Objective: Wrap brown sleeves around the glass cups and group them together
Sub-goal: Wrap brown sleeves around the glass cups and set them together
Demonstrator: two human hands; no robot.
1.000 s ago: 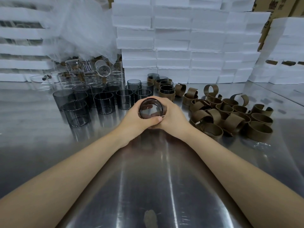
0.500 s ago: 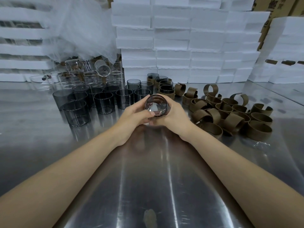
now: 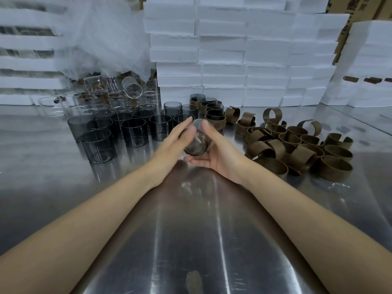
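Over mid-counter [image 3: 191, 230] the right hand [image 3: 222, 155] cradles a blurred glass cup [image 3: 197, 145], thumb and fingers wrapped round it. The left hand [image 3: 169, 145] presses straight fingers against its side.

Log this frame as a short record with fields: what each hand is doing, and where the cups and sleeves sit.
left hand: straight fingers pressed against the side of the held glass cup
right hand: wraps round the same cup, thumb underneath
held glass cup: between both hands, blurred
bare smoky cups: cluster at left
sleeved cups: small group behind the hands
loose brown sleeves: pile at right
steel table: reflective
white foam boxes: stacked behind
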